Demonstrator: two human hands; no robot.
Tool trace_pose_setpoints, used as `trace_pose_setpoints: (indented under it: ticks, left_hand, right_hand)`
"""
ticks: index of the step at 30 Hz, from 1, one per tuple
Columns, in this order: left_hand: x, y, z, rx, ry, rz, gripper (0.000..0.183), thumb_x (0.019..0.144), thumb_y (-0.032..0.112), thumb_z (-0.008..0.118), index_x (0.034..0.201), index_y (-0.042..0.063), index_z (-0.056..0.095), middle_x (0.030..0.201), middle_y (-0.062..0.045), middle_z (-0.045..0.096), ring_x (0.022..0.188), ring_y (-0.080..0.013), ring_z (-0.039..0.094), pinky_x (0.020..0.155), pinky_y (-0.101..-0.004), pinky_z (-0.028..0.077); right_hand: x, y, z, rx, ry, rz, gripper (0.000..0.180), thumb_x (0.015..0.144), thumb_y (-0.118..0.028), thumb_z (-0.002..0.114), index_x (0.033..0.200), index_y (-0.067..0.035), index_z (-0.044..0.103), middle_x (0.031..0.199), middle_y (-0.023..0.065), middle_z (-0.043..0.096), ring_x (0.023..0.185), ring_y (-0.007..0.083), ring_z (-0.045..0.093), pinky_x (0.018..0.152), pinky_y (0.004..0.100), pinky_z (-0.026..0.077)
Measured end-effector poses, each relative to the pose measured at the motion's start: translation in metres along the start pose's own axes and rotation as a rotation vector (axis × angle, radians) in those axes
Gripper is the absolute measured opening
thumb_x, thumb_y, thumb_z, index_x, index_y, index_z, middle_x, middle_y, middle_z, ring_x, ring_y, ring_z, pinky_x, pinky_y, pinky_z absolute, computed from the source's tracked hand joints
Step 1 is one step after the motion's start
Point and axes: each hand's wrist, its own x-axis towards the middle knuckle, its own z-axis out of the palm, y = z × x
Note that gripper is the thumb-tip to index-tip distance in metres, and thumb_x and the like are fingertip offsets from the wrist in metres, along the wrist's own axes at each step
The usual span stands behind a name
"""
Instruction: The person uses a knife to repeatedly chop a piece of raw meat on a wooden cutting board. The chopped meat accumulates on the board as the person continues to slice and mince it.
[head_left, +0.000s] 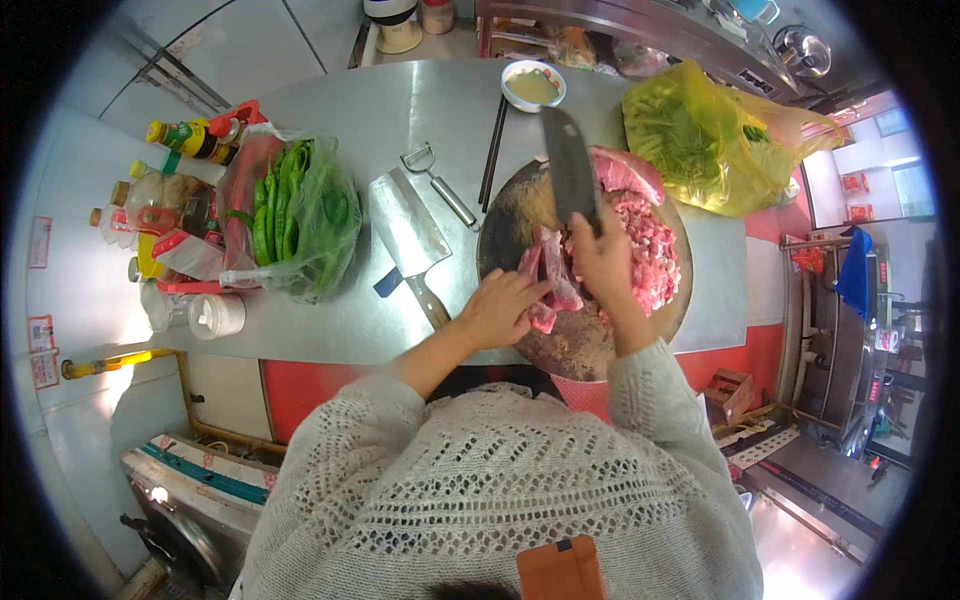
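My right hand (604, 259) grips the handle of a dark-bladed kitchen knife (570, 165), whose blade points away from me over a round wooden chopping block (555, 352). My left hand (499, 307) rests at the block's left edge, its fingertips touching strips of raw meat (556, 270); whether it grips them I cannot tell. Chopped raw meat (654, 262) is heaped on the block's right side, partly behind my right hand. A larger piece of raw meat (626, 174) lies at the far edge of the block.
Left of the block, a cleaver (411, 225) and a metal peeler (442, 187) lie on the steel table (315, 330). Dark chopsticks (493, 154) lie near a small bowl (533, 85). A bag of green peppers (289, 210) sits left, beside bottles; a yellow bag of greens (690, 142) sits right.
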Motion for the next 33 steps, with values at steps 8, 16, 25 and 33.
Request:
trace_pose_setpoints:
  ticks: [8, 16, 25, 33]
  left_hand:
    - [0.043, -0.007, -0.034, 0.276, -0.308, 0.258, 0.022, 0.060, 0.028, 0.073, 0.075, 0.013, 0.065, 0.095, -0.006, 0.058, 0.100, -0.0230, 0.052, 0.094, -0.0443, 0.034]
    - [0.091, 0.005, -0.071, -0.304, -0.530, -0.314, 0.022, 0.067, 0.023, 0.073, 0.081, 0.007, 0.066, 0.073, -0.012, 0.066, 0.071, -0.0284, 0.065, 0.063, -0.0362, 0.048]
    - [0.025, 0.016, -0.080, -0.002, -0.857, -0.526, 0.019, 0.071, 0.015, 0.070, 0.085, 0.003, 0.067, 0.069, -0.008, 0.066, 0.064, -0.0194, 0.064, 0.060, -0.0338, 0.049]
    - [-0.017, 0.024, -0.068, -0.013, -0.612, -0.596, 0.018, 0.074, 0.015, 0.069, 0.085, 0.002, 0.070, 0.065, -0.013, 0.065, 0.059, -0.0213, 0.064, 0.058, -0.0351, 0.048]
  right_hand:
    - [-0.098, -0.002, -0.075, 0.361, 0.038, 0.259, 0.013, 0.095, -0.014, 0.056, 0.093, -0.002, 0.049, 0.056, -0.0008, 0.048, 0.041, 0.0063, 0.044, 0.036, 0.0238, 0.034]
    - [-0.172, 0.019, -0.110, 0.448, 0.083, 0.393, 0.016, 0.096, -0.015, 0.056, 0.098, 0.000, 0.051, 0.056, -0.0012, 0.046, 0.041, 0.0062, 0.043, 0.037, 0.0228, 0.035]
    - [-0.150, 0.016, -0.092, 0.100, -0.162, -0.018, 0.021, 0.089, -0.016, 0.062, 0.096, 0.002, 0.053, 0.062, 0.0142, 0.057, 0.055, 0.0307, 0.059, 0.053, 0.0410, 0.045]
    - [-0.128, 0.001, -0.044, -0.264, -0.530, -0.141, 0.022, 0.087, -0.021, 0.060, 0.090, -0.002, 0.049, 0.073, 0.0224, 0.062, 0.070, 0.0419, 0.062, 0.063, 0.0519, 0.049]
